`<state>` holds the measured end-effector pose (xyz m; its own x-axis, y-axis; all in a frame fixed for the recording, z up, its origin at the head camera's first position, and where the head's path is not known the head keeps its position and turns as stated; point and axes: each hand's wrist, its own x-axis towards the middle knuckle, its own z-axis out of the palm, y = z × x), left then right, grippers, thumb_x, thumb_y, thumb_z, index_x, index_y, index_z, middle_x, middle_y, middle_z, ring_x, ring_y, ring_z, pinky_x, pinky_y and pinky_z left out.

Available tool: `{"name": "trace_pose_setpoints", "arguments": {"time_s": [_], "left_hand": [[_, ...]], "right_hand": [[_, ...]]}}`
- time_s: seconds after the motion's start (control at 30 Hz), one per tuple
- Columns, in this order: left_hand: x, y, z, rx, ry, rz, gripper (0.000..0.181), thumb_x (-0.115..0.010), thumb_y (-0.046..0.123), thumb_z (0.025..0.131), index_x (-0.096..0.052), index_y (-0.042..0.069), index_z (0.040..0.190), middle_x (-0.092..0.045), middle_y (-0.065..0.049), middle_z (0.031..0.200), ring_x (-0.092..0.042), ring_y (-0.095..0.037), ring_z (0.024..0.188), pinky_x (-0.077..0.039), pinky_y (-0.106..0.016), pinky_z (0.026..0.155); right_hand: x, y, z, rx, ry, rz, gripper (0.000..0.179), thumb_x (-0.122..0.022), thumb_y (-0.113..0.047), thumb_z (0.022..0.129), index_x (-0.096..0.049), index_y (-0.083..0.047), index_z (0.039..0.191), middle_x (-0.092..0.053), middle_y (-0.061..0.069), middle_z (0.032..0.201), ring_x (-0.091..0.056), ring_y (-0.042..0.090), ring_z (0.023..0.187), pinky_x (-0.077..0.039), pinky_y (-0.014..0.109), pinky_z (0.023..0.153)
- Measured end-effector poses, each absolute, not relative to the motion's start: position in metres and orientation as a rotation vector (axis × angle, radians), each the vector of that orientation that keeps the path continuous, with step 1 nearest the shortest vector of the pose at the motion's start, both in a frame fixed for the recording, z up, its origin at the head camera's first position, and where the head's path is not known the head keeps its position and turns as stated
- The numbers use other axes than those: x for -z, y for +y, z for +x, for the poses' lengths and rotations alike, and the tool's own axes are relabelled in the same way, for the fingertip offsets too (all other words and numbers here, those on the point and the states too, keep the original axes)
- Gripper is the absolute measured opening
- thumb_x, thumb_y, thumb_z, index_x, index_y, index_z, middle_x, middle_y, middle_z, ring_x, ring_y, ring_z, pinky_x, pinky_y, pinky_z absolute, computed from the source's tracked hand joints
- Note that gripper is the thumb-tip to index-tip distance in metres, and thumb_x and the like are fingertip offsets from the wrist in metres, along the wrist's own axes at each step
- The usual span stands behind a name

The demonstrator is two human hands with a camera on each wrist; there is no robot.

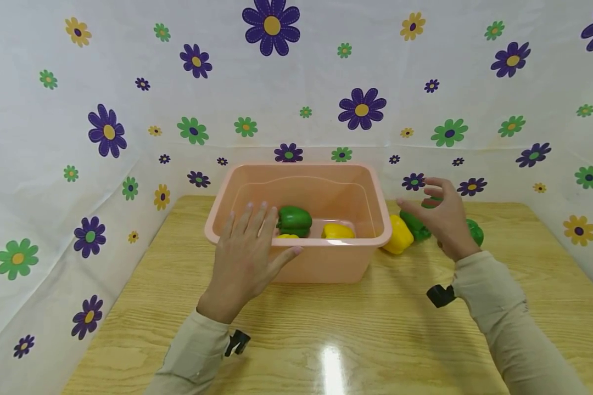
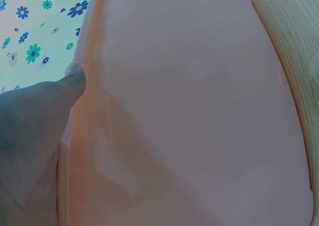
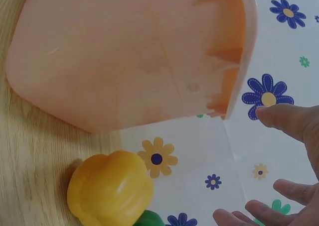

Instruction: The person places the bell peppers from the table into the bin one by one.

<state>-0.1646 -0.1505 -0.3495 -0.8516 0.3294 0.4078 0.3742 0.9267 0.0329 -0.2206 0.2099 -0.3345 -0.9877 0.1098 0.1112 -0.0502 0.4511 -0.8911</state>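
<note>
My left hand [image 1: 244,260] lies with straight fingers over the front rim of a pink plastic bin [image 1: 336,242], its thumb along the rim in the left wrist view. Inside the bin are a green bell pepper [image 1: 295,220], a yellow bell pepper [image 1: 338,231] and another yellow one [image 1: 287,236], mostly hidden by the front wall. To the bin's right, my right hand [image 1: 447,219] hovers with fingers spread and nothing between them. Below and around it sit a yellow bell pepper [image 3: 109,188] and several green bell peppers [image 1: 414,224], partly covered by the hand.
The bin stands on a wood-grain table [image 1: 286,334], towards its back edge. Behind and at both sides hangs a white sheet [image 1: 306,82] printed with flowers. A small black device [image 1: 441,295] sticks out from the right sleeve, and a similar one [image 1: 238,342] from the left.
</note>
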Motion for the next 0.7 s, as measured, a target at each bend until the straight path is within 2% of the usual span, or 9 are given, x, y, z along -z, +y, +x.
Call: {"name": "trace_pose_setpoints", "arguments": {"time_s": [0.27, 0.7], "left_hand": [[0.349, -0.150, -0.165, 0.127, -2.688, -0.513, 0.089, -0.049, 0.070, 0.095, -0.040, 0.005, 0.155, -0.040, -0.018, 0.158, -0.032, -0.039, 0.148, -0.015, -0.059, 0.121], [0.351, -0.150, -0.165, 0.130, -2.689, -0.506, 0.089, -0.049, 0.070, 0.095, -0.040, 0.005, 0.155, -0.041, -0.018, 0.158, -0.031, -0.040, 0.148, -0.016, -0.059, 0.121]], "right_hand": [[0.335, 0.227, -0.219, -1.521, -2.542, -0.142, 0.096, -0.076, -0.049, 0.088, -0.028, -0.005, 0.157, -0.035, 0.027, 0.154, -0.039, 0.045, 0.136, -0.040, 0.062, 0.108], [0.346, 0.255, -0.220, -1.400, -2.562, -0.173, 0.096, -0.074, -0.048, 0.090, -0.025, 0.000, 0.156, -0.031, 0.032, 0.155, -0.035, 0.052, 0.137, -0.034, 0.066, 0.110]]}}
